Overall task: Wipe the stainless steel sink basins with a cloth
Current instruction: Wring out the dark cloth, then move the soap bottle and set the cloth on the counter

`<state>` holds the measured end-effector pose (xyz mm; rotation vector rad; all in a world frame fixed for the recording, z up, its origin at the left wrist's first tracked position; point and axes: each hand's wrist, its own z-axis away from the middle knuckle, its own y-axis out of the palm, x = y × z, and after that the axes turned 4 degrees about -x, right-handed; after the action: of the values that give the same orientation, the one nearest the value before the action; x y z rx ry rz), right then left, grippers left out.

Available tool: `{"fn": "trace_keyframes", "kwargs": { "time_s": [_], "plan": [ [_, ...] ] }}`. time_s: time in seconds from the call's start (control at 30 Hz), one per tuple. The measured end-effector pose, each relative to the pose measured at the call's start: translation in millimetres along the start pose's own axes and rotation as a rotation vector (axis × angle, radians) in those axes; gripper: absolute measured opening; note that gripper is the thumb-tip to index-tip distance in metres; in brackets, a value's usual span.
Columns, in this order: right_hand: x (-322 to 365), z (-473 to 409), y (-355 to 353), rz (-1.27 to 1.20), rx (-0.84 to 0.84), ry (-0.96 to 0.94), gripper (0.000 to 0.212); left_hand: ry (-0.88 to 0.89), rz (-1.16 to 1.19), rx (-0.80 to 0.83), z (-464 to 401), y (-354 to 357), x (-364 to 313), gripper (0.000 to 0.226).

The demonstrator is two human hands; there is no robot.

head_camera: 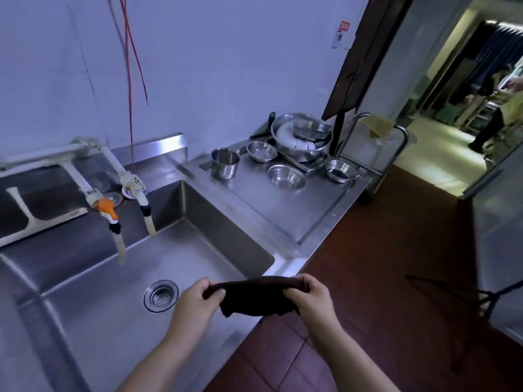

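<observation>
- Sink basin (pixel 93 315), at left: lying unwiped beneath the taps (pixel 133 193).
- Left hand (pixel 195 302) and right hand (pixel 310 299): apart, each pinching one end of the dark cloth (pixel 254 297), stretching it over the basin's near rim.
- Advice: fold flat before wiping.

Open basin floor (pixel 113 321) around drain strainer (pixel 161 295). Two tap spouts (pixel 148 222) overhanging rear wall. Steel bowls (pixel 285 176) crowding right counter.

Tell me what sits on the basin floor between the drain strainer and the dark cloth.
Only the left hand, gripping the cloth's left end; otherwise bare steel beside the drain strainer, seen in the head view.
</observation>
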<state>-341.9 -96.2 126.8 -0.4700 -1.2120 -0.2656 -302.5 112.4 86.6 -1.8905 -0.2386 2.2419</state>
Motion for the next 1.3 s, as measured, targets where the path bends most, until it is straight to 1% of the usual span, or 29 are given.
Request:
{"fn": "trace_keyframes", "kwargs": {
  "time_s": [0.13, 0.23, 0.4, 0.47, 0.6, 0.7, 0.8, 0.93, 1.13, 1.23, 1.3],
  "plan": [
    [23, -56, 9, 0.003, 0.064, 0.023, 0.015, -0.036, -0.01, -0.026, -48, 11, -11, 0.01],
    [33, -102, 20, 0.065, 0.134, 0.045, 0.01, -0.077, -0.011, -0.064, -78, 20, -12, 0.01],
    [38, -190, 41, 0.139, 0.231, 0.011, 0.016, -0.177, -0.04, -0.143, -124, 45, -5, 0.016],
    [37, -227, 49, 0.144, 0.302, 0.008, 0.013, -0.224, -0.045, -0.175, -146, 58, -4, 0.02],
    [41, -300, 63, 0.146, 0.448, 0.027, 0.015, -0.336, -0.018, -0.246, -194, 83, -6, 0.017],
    [44, -351, 79, 0.209, 0.495, 0.019, 0.02, -0.398, 0.03, -0.305, -229, 100, -4, 0.019],
    [43, -392, 100, 0.317, 0.555, 0.016, 0.021, -0.48, 0.035, -0.365, -261, 112, 2, 0.017],
    [41, -429, 138, 0.473, 0.649, -0.061, 0.018, -0.565, 0.058, -0.472, -301, 111, 13, 0.013],
    [40, -468, 182, 0.575, 0.673, -0.15, 0.018, -0.561, -0.006, -0.512, -353, 97, 26, 0.004],
    [37, -475, 196, 0.634, 0.72, -0.204, 0.023, -0.577, -0.001, -0.545, -367, 94, 30, 0.004],
    [36, -478, 202, 0.671, 0.732, -0.236, 0.024, -0.6, 0.009, -0.552, -370, 95, 32, 0.008]
  ]
}}
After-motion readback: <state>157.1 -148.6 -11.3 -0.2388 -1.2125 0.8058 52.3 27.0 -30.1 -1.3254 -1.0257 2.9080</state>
